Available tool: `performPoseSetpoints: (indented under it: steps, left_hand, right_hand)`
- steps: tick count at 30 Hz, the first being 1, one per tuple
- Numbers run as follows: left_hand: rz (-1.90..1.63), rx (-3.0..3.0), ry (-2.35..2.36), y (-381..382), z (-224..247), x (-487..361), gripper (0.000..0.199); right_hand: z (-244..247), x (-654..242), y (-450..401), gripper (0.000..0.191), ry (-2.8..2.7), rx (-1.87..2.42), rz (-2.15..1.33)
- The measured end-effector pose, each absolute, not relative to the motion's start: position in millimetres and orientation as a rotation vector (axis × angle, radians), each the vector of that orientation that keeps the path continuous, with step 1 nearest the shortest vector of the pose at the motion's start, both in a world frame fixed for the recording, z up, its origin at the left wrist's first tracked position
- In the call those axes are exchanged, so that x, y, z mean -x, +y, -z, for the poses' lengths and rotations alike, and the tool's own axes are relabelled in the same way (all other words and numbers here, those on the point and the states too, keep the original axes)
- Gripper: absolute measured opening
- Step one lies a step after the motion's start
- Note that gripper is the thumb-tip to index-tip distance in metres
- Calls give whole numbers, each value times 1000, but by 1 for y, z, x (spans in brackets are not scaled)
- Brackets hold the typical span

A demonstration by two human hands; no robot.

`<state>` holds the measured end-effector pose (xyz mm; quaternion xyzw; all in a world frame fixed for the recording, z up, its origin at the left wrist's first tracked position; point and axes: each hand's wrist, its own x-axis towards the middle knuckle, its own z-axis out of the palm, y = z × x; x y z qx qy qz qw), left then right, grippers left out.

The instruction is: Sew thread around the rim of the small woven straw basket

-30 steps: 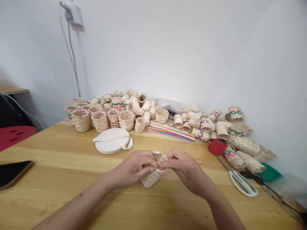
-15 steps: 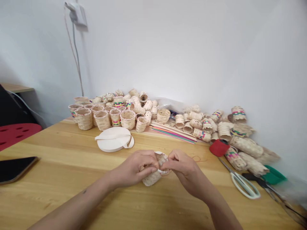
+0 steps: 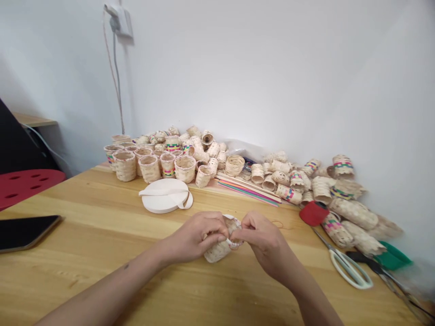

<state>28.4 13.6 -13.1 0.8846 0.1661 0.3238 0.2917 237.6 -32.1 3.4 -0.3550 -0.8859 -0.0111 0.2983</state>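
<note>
Two bare hands meet at one small, pale woven-strip basket (image 3: 216, 251) low in the middle of the view: the left hand (image 3: 200, 234) pinches its white-bound rim between thumb and fingers, while the right hand (image 3: 263, 235) has its fingertips drawn together at the rim's other side, whether on the rim or on thread I cannot tell. The basket tilts over the light wooden table (image 3: 159, 294); contact beneath is unclear. It should be light, its thin strips springy, easily dented and perhaps brittle at the edges. The bound rim looks firmest, so a pinch there, with gentle support around the wall, should suit it better than squeezing. Beyond lies a flat roll of white tape (image 3: 164, 196); to the right sit a red thread spool (image 3: 314, 213) and white-handled scissors (image 3: 351, 270).
</note>
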Motion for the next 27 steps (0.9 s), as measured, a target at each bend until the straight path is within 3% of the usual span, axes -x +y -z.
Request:
performPoseSetpoints:
  steps: [7,14,18,27]
  left_hand:
    - [-887,-2352,477,15,12,-29,23]
    - [-877,-2392,438,16,11,-29,26]
    - [-901,-2392,438,17,14,-30,27]
    - [-934,-2376,416,16,14,-32,23]
  right_hand:
    - [1,-234,-31,29,-2342,941,72]
    - [-7,-240,-31,19,-2269,1009,-246]
    - [-7,-241,-32,13,-2208,1094,-239]
    - [-1,-230,-29,15,-2237,1072,-266]
